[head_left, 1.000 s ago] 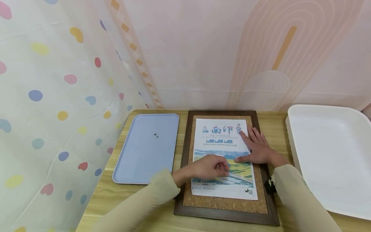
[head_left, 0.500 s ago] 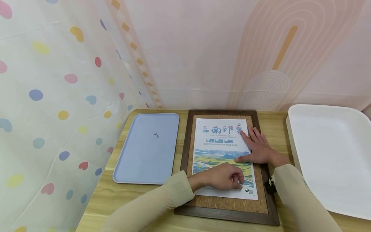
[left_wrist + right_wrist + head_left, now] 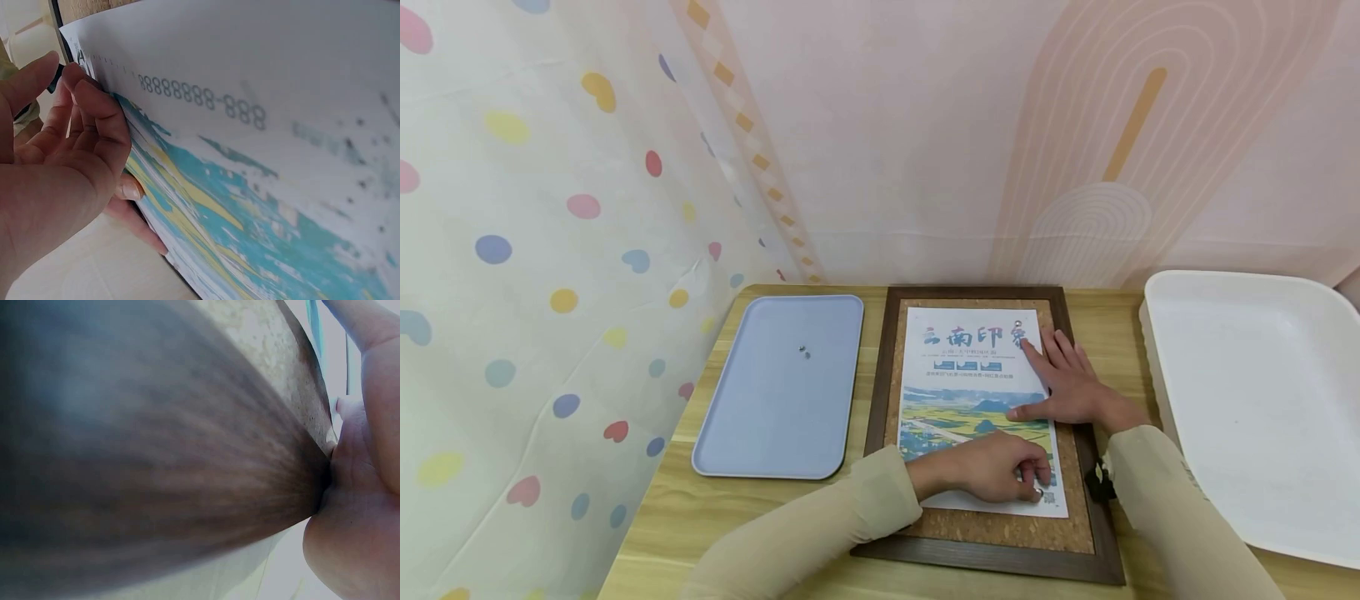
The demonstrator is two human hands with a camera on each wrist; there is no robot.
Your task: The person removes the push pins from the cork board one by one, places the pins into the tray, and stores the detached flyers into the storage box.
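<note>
Pinching pin (image 3: pixel 1038 493) at poster (image 3: pixel 977 400) bottom-right w/ left hand (image 3: pixel 996 468); right hand (image 3: pixel 1067 383) lies flat, steadying the sheet.

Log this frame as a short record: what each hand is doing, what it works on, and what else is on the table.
left hand: left hand curls its fingers at the pin in the poster's lower right corner; a closed grip on it cannot be confirmed
right hand: right hand lies flat, pressing the poster near its right edge
work surface: cork board in a dark frame, poster lying on it
other pin: top right pin in place
left of board: blue tray with small pins
right of board: white tray
</note>
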